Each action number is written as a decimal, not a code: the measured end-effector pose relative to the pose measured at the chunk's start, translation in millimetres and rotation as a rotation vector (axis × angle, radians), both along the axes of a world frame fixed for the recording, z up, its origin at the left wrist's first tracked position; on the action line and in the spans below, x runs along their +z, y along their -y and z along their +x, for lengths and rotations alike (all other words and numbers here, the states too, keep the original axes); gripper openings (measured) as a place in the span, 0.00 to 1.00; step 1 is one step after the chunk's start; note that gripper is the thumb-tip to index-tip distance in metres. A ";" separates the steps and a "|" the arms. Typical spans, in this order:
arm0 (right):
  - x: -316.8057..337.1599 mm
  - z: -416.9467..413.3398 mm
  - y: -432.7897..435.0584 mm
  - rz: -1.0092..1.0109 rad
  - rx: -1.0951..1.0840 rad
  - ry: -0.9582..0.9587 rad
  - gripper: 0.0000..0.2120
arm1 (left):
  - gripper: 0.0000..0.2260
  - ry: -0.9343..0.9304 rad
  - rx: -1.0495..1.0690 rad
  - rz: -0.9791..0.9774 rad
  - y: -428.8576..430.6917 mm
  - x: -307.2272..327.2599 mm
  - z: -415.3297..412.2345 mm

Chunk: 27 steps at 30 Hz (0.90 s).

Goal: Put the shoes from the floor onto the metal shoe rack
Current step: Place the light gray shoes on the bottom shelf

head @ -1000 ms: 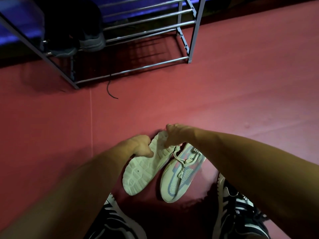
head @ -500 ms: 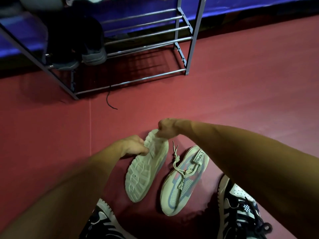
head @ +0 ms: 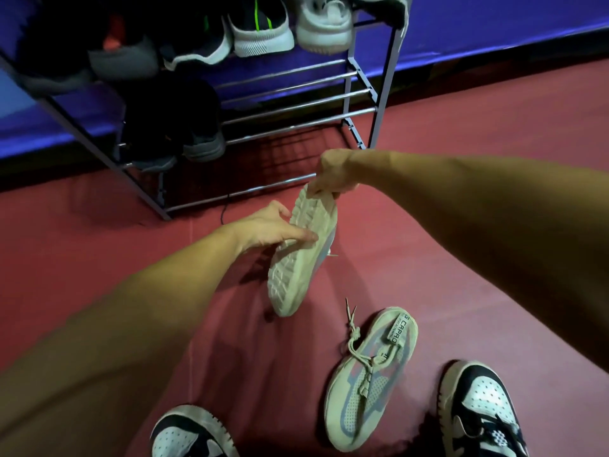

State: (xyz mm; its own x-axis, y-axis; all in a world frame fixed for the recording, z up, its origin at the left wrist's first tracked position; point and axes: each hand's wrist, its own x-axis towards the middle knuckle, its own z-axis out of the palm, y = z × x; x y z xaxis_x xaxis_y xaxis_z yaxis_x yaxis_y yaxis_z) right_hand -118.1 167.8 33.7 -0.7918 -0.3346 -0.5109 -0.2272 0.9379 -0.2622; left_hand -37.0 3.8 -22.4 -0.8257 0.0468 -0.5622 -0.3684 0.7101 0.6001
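A pale sneaker (head: 301, 258) hangs sole-up above the red floor, in front of the metal shoe rack (head: 296, 107). My right hand (head: 336, 174) pinches its far end. My left hand (head: 273, 227) rests its fingers against the sole's left side. The matching pale sneaker (head: 369, 377) with blue patches and a loose lace lies upright on the floor, nearer to me and to the right. The rack's lower shelf is bare rails on its right half.
Dark shoes (head: 184, 127) fill the left of the rack's lower shelf; several grey and white shoes (head: 260, 31) sit on the shelf above. A black lace (head: 224, 209) trails on the floor by the rack. Two black-and-white sneakers (head: 481, 410) are at the bottom edge. A blue wall stands behind.
The sole-up sneaker has risen off the floor and moved toward the rack in both hands. The view has tilted up, showing the rack's upper shelf.
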 end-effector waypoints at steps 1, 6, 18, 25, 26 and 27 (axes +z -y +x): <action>8.3 -4.3 2.3 -0.015 -0.021 -0.029 0.18 | 0.36 -0.036 0.025 0.011 -1.3 2.9 -2.8; 32.3 -19.1 18.1 -0.093 -0.133 -0.146 0.16 | 0.27 -0.209 0.139 0.076 -4.5 20.5 -15.5; 23.2 -22.2 31.9 -0.307 -0.205 0.105 0.10 | 0.08 -0.211 0.718 0.719 38.1 50.0 -49.7; -3.6 -30.4 20.3 -0.691 -0.408 0.452 0.13 | 0.15 -0.222 0.749 0.872 38.8 57.8 -69.6; -4.3 -31.5 18.2 -0.705 -0.410 0.477 0.12 | 0.12 -0.217 0.724 0.898 39.3 58.4 -71.4; -5.1 -32.8 16.9 -0.719 -0.412 0.500 0.10 | 0.11 -0.210 0.706 0.923 39.8 59.1 -72.2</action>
State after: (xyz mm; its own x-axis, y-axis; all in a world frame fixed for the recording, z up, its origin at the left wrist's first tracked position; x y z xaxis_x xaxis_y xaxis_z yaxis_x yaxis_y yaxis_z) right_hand -150.8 150.9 28.5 -0.6637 -0.4438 -0.6021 0.3772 0.4965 -0.7818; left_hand -109.2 -35.9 36.7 -0.9039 -0.1394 -0.4043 -0.3382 -0.3459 0.8752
